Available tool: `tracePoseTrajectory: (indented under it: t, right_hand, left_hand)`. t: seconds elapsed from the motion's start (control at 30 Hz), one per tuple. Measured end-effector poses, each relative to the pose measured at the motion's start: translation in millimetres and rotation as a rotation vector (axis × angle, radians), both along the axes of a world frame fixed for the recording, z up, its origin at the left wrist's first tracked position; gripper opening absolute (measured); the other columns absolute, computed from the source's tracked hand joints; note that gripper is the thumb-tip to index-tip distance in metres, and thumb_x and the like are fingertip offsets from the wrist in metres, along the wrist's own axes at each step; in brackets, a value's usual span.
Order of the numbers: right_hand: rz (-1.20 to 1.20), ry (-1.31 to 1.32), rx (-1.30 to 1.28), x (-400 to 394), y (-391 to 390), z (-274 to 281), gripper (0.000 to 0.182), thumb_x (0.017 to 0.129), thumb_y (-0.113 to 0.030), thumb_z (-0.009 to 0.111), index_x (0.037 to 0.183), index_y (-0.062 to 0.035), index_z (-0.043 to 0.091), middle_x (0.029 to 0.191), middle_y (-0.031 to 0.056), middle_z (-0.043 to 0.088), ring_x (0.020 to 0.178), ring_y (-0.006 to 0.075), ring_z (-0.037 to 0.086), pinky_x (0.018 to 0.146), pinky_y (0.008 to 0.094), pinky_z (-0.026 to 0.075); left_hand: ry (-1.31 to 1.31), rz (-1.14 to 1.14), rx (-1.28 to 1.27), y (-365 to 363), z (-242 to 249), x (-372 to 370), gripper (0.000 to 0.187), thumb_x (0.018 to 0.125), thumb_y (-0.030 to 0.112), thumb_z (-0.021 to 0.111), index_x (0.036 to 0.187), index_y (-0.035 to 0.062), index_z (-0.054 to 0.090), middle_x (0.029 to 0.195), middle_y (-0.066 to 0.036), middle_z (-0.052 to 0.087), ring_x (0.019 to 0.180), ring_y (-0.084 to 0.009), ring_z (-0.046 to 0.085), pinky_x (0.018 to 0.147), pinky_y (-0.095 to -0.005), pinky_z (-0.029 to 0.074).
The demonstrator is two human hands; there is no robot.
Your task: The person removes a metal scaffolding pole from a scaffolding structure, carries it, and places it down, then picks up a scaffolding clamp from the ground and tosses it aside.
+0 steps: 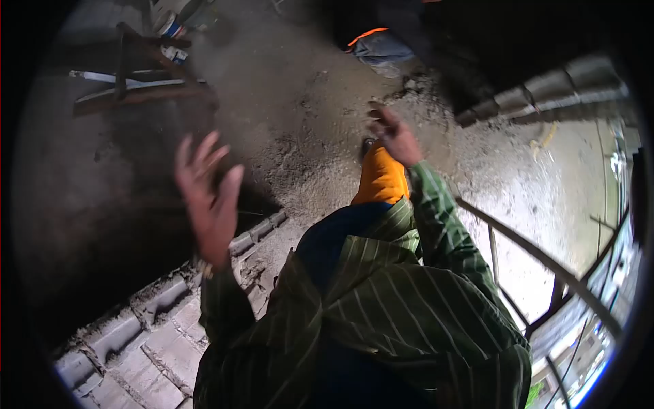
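My left hand (209,194) is raised in front of me at the left, its fingers spread and nothing in it. Toward the upper middle, my right hand (393,133) hangs over the dusty floor (300,163), a little above my orange-clad leg (380,176). Its fingers are apart, slightly blurred, and no object shows in them. Green striped sleeves (439,211) cover both my arms.
Stacked bricks (167,296) edge a dark area at lower left. A wooden frame (133,92) and containers (170,27) lie upper left. Cloth (381,49) lies at the top, blocks (552,88) stand upper right, and a metal railing (538,252) runs along the right.
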State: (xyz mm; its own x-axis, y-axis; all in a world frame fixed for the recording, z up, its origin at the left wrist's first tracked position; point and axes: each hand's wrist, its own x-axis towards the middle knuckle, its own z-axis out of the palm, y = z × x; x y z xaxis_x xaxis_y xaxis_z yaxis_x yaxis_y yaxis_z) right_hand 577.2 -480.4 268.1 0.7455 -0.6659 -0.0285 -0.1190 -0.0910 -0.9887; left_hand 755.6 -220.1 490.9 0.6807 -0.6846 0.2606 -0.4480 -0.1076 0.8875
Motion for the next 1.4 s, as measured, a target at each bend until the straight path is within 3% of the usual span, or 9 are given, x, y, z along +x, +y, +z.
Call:
tracePoseTrajectory:
  t: [0.37, 0.53, 0.77, 0.93, 1.0, 1.1, 1.17, 1.33, 1.4]
  right_hand:
    - [0.628, 0.172, 0.155, 182, -3, -99, 0.059, 0.088, -0.029, 0.067, 0.139, -0.0127, 0.043, 0.126, 0.0133, 0.058, 0.110, 0.0267, 0.059, 0.092, 0.0372, 0.048]
    - [0.491, 0.274, 0.466, 176, -24, -125, 0.059, 0.087, -0.021, 0.068, 0.139, -0.0105, 0.042, 0.124, 0.0135, 0.059, 0.110, 0.0242, 0.059, 0.092, 0.0359, 0.048]
    - [0.292, 0.336, 0.436, 165, -86, -55, 0.061, 0.086, -0.014, 0.068, 0.140, -0.0075, 0.039, 0.122, 0.0115, 0.058, 0.106, 0.0217, 0.059, 0.090, 0.0341, 0.049]
    - [0.317, 0.288, 0.206, 194, -135, -14, 0.060, 0.089, -0.007, 0.061, 0.143, -0.0057, 0.033, 0.119, 0.0086, 0.055, 0.106, 0.0154, 0.055, 0.089, 0.0290, 0.047]
    - [0.320, 0.385, 0.339, 217, -143, 11, 0.063, 0.089, -0.004, 0.059, 0.144, -0.0041, 0.029, 0.120, 0.0079, 0.054, 0.103, 0.0147, 0.055, 0.088, 0.0262, 0.047]
    - [0.457, 0.238, 0.086, 277, -171, -17, 0.060, 0.095, -0.014, 0.054, 0.145, -0.0046, 0.023, 0.123, 0.0121, 0.055, 0.099, 0.0192, 0.061, 0.085, 0.0319, 0.051]
    - [0.430, 0.156, 0.267, 353, -184, 31, 0.057, 0.096, -0.017, 0.052, 0.144, -0.0058, 0.025, 0.119, 0.0105, 0.057, 0.096, 0.0185, 0.061, 0.082, 0.0318, 0.051]
    - [0.295, 0.162, 0.562, 548, -206, 88, 0.053, 0.095, -0.019, 0.054, 0.142, -0.0086, 0.032, 0.111, 0.0097, 0.060, 0.089, 0.0150, 0.059, 0.078, 0.0292, 0.050]
    - [0.347, 0.198, 0.597, 647, -214, 56, 0.053, 0.094, -0.020, 0.056, 0.141, -0.0090, 0.034, 0.111, 0.0100, 0.060, 0.088, 0.0125, 0.058, 0.078, 0.0277, 0.049]
  left_hand:
    - [-0.282, 0.881, 0.567, -33, -62, 18, 0.078, 0.083, -0.004, 0.059, 0.149, 0.0076, 0.019, 0.147, -0.017, 0.034, 0.133, -0.0312, 0.039, 0.107, -0.0453, 0.035]
    - [-0.278, 1.025, 0.967, 23, -136, 23, 0.076, 0.082, -0.006, 0.062, 0.147, 0.0079, 0.024, 0.149, -0.016, 0.031, 0.132, -0.0322, 0.037, 0.108, -0.0441, 0.033]
    - [-0.026, 1.127, 1.262, 30, -261, 90, 0.082, 0.082, 0.026, 0.072, 0.144, 0.0018, 0.025, 0.143, -0.025, 0.032, 0.135, -0.0380, 0.028, 0.110, -0.0473, 0.028]
    - [-0.135, 1.602, 0.904, 142, -365, 129, 0.070, 0.085, 0.033, 0.067, 0.138, 0.0003, 0.036, 0.138, -0.024, 0.039, 0.126, -0.0382, 0.038, 0.107, -0.0483, 0.031]
    - [-0.010, 1.763, 0.702, 106, -314, 143, 0.066, 0.086, 0.044, 0.064, 0.138, 0.0096, 0.041, 0.136, -0.019, 0.044, 0.127, -0.0332, 0.039, 0.105, -0.0486, 0.033]
    - [0.730, 1.923, -0.602, 117, -269, 162, 0.061, 0.086, 0.051, 0.060, 0.136, 0.0200, 0.044, 0.135, -0.012, 0.047, 0.127, -0.0295, 0.041, 0.104, -0.0496, 0.036]
    - [0.530, 2.016, -1.509, 150, -290, 155, 0.055, 0.088, 0.051, 0.053, 0.135, 0.0232, 0.043, 0.132, -0.006, 0.048, 0.122, -0.0276, 0.045, 0.105, -0.0499, 0.037]
    - [0.311, 1.781, -1.674, 135, -262, 232, 0.076, 0.090, 0.058, 0.048, 0.147, 0.0154, 0.021, 0.151, -0.012, 0.030, 0.138, -0.0333, 0.029, 0.113, -0.0521, 0.027]
    - [0.527, 1.760, -1.599, 179, -292, 249, 0.063, 0.088, 0.060, 0.051, 0.133, 0.0160, 0.048, 0.140, -0.010, 0.047, 0.122, -0.0314, 0.050, 0.097, -0.0502, 0.045]
